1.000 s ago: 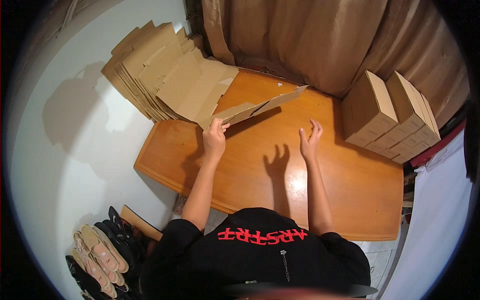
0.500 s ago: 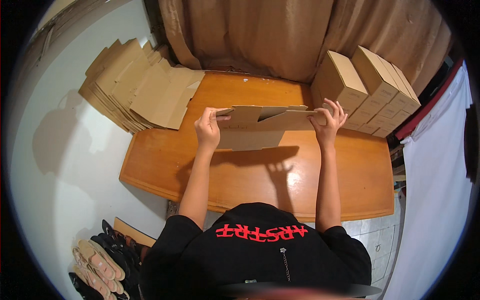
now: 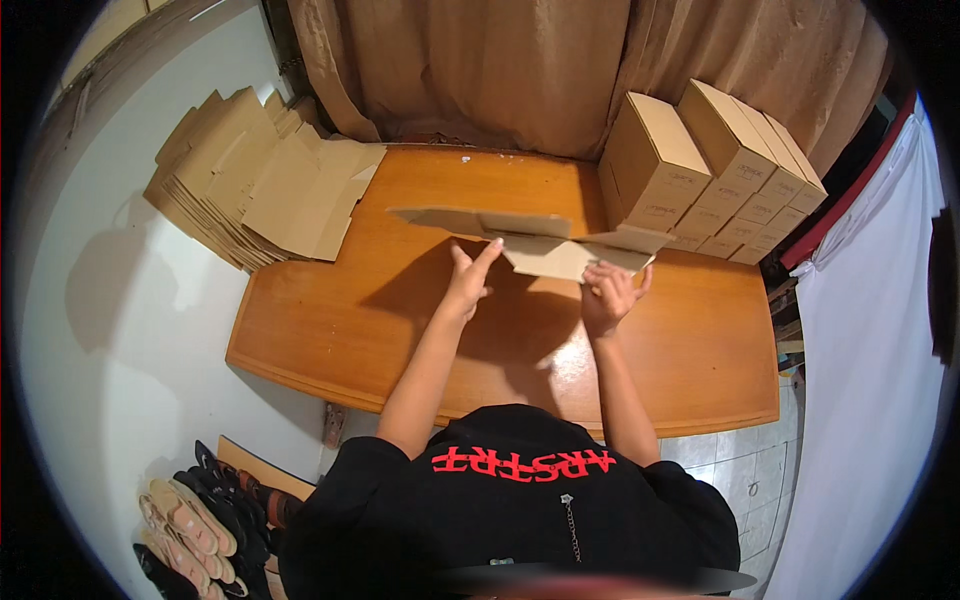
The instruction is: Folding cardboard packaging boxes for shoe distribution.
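Currently, partly folded cardboard [image 3: 545, 258] hangs above the desk [image 3: 690, 345]. Right hand [image 3: 608, 300]: fingers bent, gripping its near right edge. Left hand [image 3: 470, 283]: fingers spread apart, one tip at the near edge, contact unclear from here.

1 brown cardboard blank [image 3: 545, 259]; partly folded; raised above the table [image 3: 690, 350].

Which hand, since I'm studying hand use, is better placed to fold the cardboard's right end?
Probably the right hand: it is close to the right end of the cardboard, while the left hand is nearer its middle.
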`<state>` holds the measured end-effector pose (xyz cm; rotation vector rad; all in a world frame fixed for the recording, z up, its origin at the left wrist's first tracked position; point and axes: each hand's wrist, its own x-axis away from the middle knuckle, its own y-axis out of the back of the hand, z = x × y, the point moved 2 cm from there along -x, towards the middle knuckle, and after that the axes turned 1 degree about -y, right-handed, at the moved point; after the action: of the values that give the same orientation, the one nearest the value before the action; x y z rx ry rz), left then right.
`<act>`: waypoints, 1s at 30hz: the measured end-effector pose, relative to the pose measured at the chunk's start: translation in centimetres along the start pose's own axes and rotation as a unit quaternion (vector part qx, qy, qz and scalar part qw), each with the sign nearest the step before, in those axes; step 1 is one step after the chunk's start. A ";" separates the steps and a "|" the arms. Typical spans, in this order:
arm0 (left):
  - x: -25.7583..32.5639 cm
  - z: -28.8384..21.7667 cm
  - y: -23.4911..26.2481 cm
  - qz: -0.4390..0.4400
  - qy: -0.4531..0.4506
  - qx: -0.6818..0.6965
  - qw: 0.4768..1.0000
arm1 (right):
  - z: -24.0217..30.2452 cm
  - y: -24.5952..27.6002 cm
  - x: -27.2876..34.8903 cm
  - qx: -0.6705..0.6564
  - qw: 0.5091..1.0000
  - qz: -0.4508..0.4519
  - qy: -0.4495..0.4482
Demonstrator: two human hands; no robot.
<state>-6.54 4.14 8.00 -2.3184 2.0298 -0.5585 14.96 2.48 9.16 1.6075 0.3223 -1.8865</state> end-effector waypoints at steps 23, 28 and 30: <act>-2.0 3.8 0.8 -0.063 -0.011 -0.247 0.967 | 0.0 1.8 2.8 0.077 0.800 0.552 -0.222; -1.1 3.0 0.7 -0.047 -0.128 -0.174 0.975 | 1.6 0.7 2.0 -0.013 0.756 0.609 -0.240; -0.7 2.6 0.2 -0.011 -0.091 -0.268 0.959 | 1.9 0.0 2.1 -0.021 0.770 0.583 -0.257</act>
<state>-6.08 4.14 5.32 -2.5331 2.2789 0.2431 13.38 0.80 7.63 0.7799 -0.7296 -1.1599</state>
